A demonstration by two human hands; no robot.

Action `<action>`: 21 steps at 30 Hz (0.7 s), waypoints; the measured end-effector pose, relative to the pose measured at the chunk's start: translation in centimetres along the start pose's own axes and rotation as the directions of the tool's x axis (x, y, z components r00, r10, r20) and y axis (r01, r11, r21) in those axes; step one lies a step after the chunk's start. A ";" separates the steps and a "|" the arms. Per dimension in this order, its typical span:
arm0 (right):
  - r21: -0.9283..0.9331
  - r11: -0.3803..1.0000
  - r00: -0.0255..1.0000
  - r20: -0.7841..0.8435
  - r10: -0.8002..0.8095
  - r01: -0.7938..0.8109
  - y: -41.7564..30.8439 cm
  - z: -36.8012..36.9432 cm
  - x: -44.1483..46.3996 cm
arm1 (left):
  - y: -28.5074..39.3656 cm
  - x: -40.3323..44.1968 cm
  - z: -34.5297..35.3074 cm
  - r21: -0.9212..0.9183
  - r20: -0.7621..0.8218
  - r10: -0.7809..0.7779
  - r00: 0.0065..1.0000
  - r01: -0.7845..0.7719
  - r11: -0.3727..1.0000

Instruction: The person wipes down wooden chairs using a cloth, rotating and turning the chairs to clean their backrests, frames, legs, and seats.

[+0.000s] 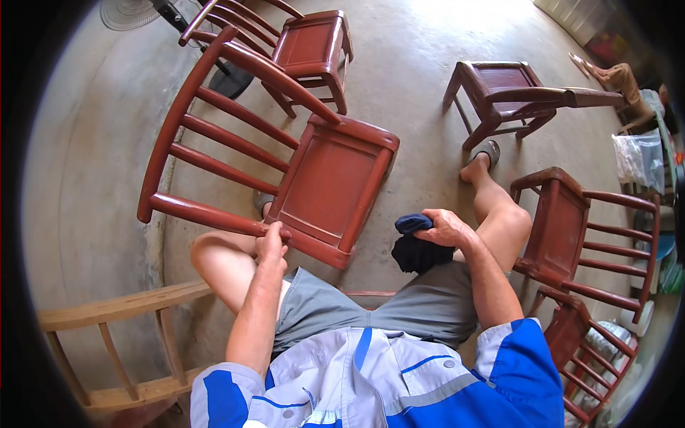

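Note:
A reddish-brown wooden chair (325,189) stands tilted in front of my left knee, its slatted back leaning to the left. My left hand (271,246) is closed around the lower side post of that back, where it meets the seat. Over my right thigh, my right hand (448,230) grips a bunched dark cloth (419,253), black below with a navy blue fold at the top. The cloth hangs apart from the chair, to the right of its seat. Fingers of my right hand are partly hidden behind the fold.
Another red chair (308,46) and a fan (130,11) stand at the back left. A darker chair (503,78) is ahead on the right. More chairs (553,221) line my right side, near plastic bags (640,160). A pale wooden ladder-like frame (121,310) lies at left.

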State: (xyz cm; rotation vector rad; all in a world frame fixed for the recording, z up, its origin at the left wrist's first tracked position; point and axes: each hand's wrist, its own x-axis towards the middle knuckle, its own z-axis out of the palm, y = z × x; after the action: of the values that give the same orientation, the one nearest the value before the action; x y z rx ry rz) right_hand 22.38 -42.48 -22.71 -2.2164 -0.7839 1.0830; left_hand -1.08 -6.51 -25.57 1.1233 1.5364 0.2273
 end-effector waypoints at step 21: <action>0.987 0.127 0.992 0.091 0.084 -0.101 -2.7 9.2 10.0 | -10.9 -2.3 6.7 -0.437 0.207 0.108 0.972 -0.007 0.899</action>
State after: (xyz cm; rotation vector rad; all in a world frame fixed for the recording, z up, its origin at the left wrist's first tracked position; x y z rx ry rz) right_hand 19.20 -31.66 -30.80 -1.0042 0.2102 1.1403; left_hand -1.34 -16.77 -33.62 0.8064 1.1726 0.4443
